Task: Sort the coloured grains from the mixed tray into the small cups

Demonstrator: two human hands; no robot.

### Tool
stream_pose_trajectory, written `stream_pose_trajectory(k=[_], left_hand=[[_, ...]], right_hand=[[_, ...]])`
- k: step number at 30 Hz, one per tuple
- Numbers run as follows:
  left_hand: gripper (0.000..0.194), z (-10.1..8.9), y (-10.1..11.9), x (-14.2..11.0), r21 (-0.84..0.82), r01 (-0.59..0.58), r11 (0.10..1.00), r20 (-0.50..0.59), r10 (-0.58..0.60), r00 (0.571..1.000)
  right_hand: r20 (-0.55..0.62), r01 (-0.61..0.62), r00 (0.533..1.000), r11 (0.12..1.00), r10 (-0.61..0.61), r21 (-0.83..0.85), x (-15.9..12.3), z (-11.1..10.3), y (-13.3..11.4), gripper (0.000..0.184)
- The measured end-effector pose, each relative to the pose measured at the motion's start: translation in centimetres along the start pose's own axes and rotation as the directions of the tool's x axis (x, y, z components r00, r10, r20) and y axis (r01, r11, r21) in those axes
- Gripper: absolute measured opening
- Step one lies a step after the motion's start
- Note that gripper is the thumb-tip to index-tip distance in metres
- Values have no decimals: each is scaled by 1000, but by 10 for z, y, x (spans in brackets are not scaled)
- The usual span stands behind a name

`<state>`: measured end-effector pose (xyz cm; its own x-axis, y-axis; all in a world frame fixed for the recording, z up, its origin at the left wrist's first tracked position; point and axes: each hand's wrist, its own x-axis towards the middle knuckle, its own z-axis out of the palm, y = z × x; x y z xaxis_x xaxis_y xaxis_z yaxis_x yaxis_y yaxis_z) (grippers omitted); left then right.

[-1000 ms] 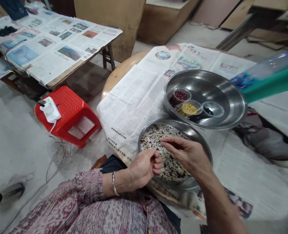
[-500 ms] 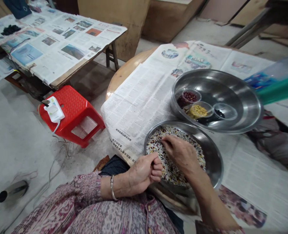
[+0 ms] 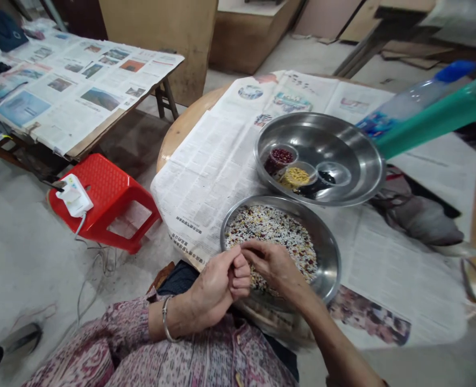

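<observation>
My left hand [image 3: 221, 282] is curled into a fist at the near edge of a steel bowl [image 3: 331, 263]; whatever it may hold is hidden. Over the bowl, my right hand [image 3: 272, 266] has its fingers pinched together, the tips right by the left thumb; anything between them is too small to make out. Mixed white, yellow, dark red and black grains and beans [image 3: 282, 226] cover the bowl's bottom. Behind it, a larger steel basin [image 3: 359, 156] holds clear cups of dark red beans [image 3: 281, 156], yellow beans [image 3: 296, 176] and something black [image 3: 326, 176].
Newspaper [image 3: 201, 177] covers the round table. To the right lie a plastic bottle [image 3: 411, 105], a green object [image 3: 435, 126] and a grey bag [image 3: 427, 220]. A red stool [image 3: 108, 188] bears a power strip [image 3: 74, 194]. Another newspaper-covered table [image 3: 72, 91] stands at left.
My right hand has drawn back from the middle of the grains to my left fist. The fist stays closed. The view has swung right, bringing more of the bottle and grey bag into sight.
</observation>
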<state>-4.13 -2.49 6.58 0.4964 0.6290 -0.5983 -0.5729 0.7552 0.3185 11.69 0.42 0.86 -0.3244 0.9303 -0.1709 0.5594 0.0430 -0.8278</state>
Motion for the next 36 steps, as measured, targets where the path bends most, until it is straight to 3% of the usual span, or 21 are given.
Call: stream_pose_trajectory(k=[2,4,7,10,12,14,19,24,30,36], left_hand=[[34,-2,1,5,-35,30,999,-26,-31,999],[27,-5,0,10,-59,43,997,-49,-46,998],[14,-5,-3,19,-62,32,998,-65,-36,997],[7,-2,-5,31,-53,12,999,-101,-18,995],[18,2,-6,41,-47,-22,999,-160,14,987],[20,5,-6,50,-50,-69,996,-194,58,979],[17,11,-5,62,-86,-68,994,-118,58,991],[30,12,-5,65,-105,-91,990,-96,81,992],[32,11,-1,64,-90,-9,996,-94,1,996],[21,27,16,69,-37,-65,997,-102,61,993]], right_hand=[[-194,-14,981,999,5,-44,7,-14,14,23],[-372,-40,928,992,-8,-121,9,-30,29,24],[-499,-80,862,952,-83,-296,5,-42,45,23],[-442,-31,887,937,-135,-348,-6,-34,43,22],[-330,65,931,960,-157,-273,-14,-24,35,19],[-298,127,938,976,-176,-179,-21,-17,25,16],[-498,128,847,980,-188,-152,-29,-23,4,12],[-445,238,835,941,-325,-241,-28,-24,-4,16],[-598,150,734,936,-321,-318,-34,-19,18,20],[-634,59,680,889,-368,-453,-56,-6,48,17]])
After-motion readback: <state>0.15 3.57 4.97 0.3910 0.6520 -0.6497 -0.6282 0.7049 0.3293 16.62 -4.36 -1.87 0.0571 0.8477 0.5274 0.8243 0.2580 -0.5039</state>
